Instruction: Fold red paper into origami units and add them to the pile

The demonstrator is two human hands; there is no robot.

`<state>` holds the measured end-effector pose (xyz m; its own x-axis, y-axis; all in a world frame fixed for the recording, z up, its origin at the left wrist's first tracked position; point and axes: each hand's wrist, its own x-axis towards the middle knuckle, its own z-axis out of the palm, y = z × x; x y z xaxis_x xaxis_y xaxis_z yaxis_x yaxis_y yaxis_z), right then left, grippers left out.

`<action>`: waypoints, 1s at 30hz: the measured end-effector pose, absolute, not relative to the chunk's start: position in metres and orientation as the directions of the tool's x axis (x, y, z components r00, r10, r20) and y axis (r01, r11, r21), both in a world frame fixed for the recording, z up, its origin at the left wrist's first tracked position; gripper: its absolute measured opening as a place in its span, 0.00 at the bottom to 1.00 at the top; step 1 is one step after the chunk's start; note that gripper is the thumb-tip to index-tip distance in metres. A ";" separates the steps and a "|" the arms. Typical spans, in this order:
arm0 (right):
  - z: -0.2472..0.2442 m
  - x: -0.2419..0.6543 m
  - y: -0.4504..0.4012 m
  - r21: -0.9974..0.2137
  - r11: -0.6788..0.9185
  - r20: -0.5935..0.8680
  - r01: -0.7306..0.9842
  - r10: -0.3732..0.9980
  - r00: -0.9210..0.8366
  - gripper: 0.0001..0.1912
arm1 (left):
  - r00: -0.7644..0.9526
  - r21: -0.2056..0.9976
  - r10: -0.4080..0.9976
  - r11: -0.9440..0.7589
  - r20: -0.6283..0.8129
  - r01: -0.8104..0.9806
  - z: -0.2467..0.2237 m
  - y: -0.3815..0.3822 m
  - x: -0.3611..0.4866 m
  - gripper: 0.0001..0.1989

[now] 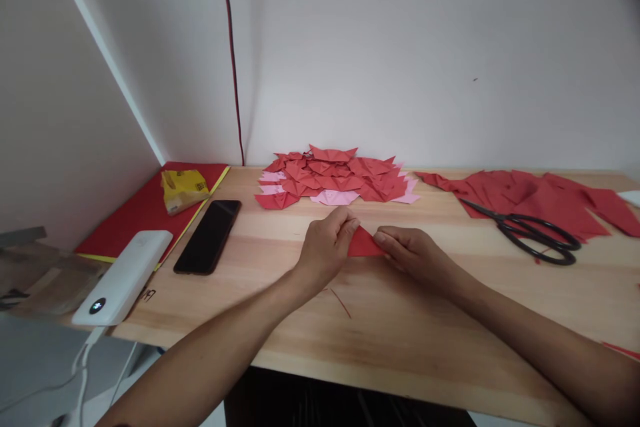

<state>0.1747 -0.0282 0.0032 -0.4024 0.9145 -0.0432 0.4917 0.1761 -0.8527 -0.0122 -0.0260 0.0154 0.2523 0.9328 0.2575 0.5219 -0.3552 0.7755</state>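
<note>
Forearms [235,340] extend over a wooden tabletop [400,333] beside pale walls [400,47].

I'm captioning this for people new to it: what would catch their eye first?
Probably the heap of folded red and pink paper pieces against the wall, just beyond the hands. Next, the small red paper pinched between the left hand and right hand. Then the black scissors on the right, beside more red paper.
</note>
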 end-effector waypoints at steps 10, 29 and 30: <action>0.006 0.175 -0.030 -0.849 0.241 0.049 0.471 0.922 -0.384 0.21 | 0.230 0.792 0.938 -0.342 0.258 0.506 0.019 -0.028 -0.008 0.11; 0.009 0.184 -0.022 -0.970 0.032 -0.094 0.242 0.867 -0.489 0.17 | 0.262 0.938 0.948 -0.245 0.179 0.246 0.016 -0.022 -0.012 0.11; 0.009 0.184 -0.022 -0.971 0.024 -0.098 0.237 0.867 -0.489 0.17 | 0.257 0.950 0.953 -0.218 0.158 0.224 0.015 -0.021 -0.011 0.10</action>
<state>0.1841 -0.0225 0.0086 -0.4891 0.8667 -0.0977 0.2369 0.0242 -0.9712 -0.0114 -0.0214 0.0155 0.2573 0.9533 0.1582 0.2240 -0.2181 0.9499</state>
